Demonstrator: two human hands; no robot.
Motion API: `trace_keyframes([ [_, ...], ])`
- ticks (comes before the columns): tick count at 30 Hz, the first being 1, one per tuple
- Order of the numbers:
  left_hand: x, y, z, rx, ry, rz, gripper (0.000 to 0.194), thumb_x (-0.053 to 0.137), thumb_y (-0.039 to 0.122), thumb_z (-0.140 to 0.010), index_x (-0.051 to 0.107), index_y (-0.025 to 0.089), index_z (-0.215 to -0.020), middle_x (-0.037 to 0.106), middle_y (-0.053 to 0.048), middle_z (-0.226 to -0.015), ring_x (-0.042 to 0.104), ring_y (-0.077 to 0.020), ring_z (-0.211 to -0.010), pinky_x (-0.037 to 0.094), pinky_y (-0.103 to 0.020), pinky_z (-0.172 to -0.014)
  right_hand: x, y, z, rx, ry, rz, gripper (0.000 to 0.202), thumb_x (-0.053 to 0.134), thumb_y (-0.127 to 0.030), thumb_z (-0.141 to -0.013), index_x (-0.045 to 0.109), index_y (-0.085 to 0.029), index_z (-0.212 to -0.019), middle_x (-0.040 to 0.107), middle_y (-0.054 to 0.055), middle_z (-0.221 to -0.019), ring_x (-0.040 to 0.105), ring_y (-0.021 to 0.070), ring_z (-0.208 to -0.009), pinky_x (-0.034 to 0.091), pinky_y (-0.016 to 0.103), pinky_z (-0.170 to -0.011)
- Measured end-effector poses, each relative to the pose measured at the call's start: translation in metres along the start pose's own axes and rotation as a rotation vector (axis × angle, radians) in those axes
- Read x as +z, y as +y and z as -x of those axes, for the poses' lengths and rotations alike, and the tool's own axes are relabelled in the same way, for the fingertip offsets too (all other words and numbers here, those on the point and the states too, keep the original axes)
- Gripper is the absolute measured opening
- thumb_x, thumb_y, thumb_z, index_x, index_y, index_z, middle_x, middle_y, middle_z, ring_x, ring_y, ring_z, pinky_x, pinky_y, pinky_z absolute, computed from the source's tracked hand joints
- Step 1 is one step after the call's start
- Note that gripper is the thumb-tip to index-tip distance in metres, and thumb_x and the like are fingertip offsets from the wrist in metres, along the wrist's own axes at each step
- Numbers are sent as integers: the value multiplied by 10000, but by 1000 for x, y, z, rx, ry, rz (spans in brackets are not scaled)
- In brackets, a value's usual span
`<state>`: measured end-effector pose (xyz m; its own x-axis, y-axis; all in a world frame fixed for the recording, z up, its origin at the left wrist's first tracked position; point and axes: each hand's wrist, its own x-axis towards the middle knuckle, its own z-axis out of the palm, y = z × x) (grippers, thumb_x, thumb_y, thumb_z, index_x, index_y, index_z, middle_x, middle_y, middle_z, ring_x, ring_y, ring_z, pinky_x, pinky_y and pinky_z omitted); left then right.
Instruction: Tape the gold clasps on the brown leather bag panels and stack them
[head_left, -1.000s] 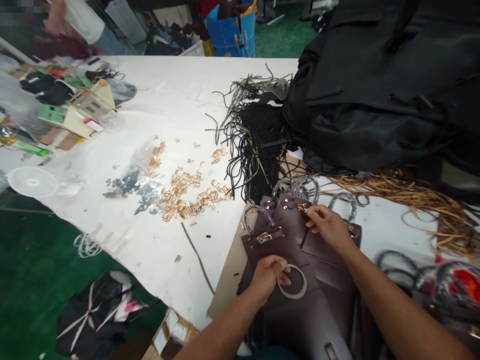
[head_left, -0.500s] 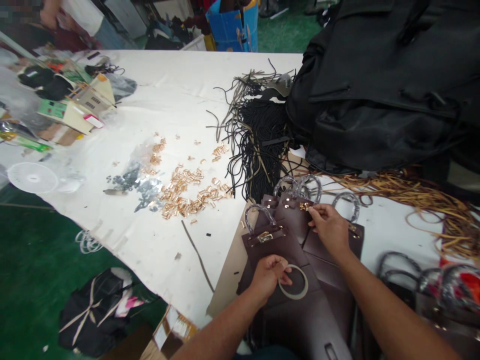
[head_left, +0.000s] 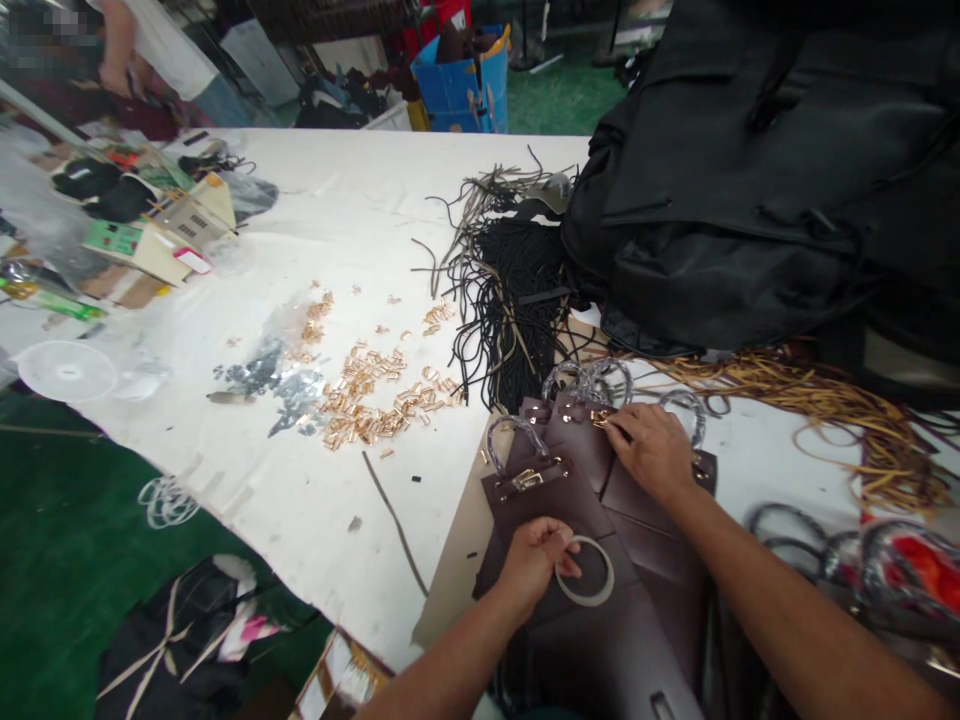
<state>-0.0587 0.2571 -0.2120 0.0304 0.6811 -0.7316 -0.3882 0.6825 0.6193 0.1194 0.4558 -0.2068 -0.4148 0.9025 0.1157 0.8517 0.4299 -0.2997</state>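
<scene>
My left hand (head_left: 538,558) is closed on a thin pale ring that looks like a nearly used-up tape roll (head_left: 594,600). It hangs over a dark brown leather handbag (head_left: 555,510) with a gold turn clasp (head_left: 529,478) and a wrapped handle (head_left: 517,425). Farther off, my right hand (head_left: 651,448) is closed, fingertips pinching the gold clasp (head_left: 600,418) of a second brown bag (head_left: 577,438). That hand hides part of this bag. Several similar bags overlap beneath both hands.
Small gold metal pieces (head_left: 382,400) lie scattered on the white table (head_left: 360,220). Black cords (head_left: 517,300) are heaped beside a large black bag (head_left: 720,200). Tan straps (head_left: 795,400) spread at right. A blue bin (head_left: 459,90) and a person (head_left: 165,45) are beyond the table.
My right hand has shifted slightly left and its fingers cover more of the clasp. The left hand still holds the ring in nearly the same place. The whole view has tilted a little.
</scene>
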Motion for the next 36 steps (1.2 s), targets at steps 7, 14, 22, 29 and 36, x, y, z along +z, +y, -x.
trace_keyframes([
  [7, -1, 10, 30, -16, 1, 45, 421, 710, 476, -790, 611, 85, -912, 702, -120, -931, 626, -133, -587, 422, -250, -586, 9, 5, -9, 245, -16, 14, 838, 491, -732, -896, 451, -108, -1454, 652, 194, -1230, 590, 351, -1140, 357, 468, -1032],
  [14, -3, 14, 66, 62, -15, 8, 408, 691, 474, -819, 631, 74, -874, 692, -103, -829, 592, -120, -561, 399, -241, -581, -29, -9, -22, 387, -255, 88, 723, 387, -721, -933, 570, -138, -1320, 724, 122, -950, 651, 383, -1015, 364, 513, -984],
  [22, -7, 13, 104, 155, -5, -67, 361, 659, 459, -841, 648, 99, -867, 670, -67, -704, 562, -133, -585, 388, -254, -627, -48, -45, -6, 212, -233, 106, 560, 348, -579, -990, 682, -137, -917, 705, 162, -906, 658, 348, -962, 394, 522, -966],
  [29, -78, -14, 106, 255, 443, -108, 371, 638, 510, -841, 693, 149, -905, 714, -75, -915, 615, -207, -863, 428, -305, -813, -28, -43, 30, 287, 24, -470, 837, 620, -644, -789, 519, -131, -1441, 539, 161, -1423, 511, 310, -1311, 381, 427, -1138],
  [36, -126, -28, 104, 228, 555, 100, 420, 777, 485, -670, 728, 117, -866, 727, -117, -873, 624, -235, -879, 423, -346, -884, 17, 9, 115, 940, -184, -540, 976, 660, -770, -682, 578, -85, -1373, 668, 227, -1205, 659, 359, -1076, 531, 461, -934],
])
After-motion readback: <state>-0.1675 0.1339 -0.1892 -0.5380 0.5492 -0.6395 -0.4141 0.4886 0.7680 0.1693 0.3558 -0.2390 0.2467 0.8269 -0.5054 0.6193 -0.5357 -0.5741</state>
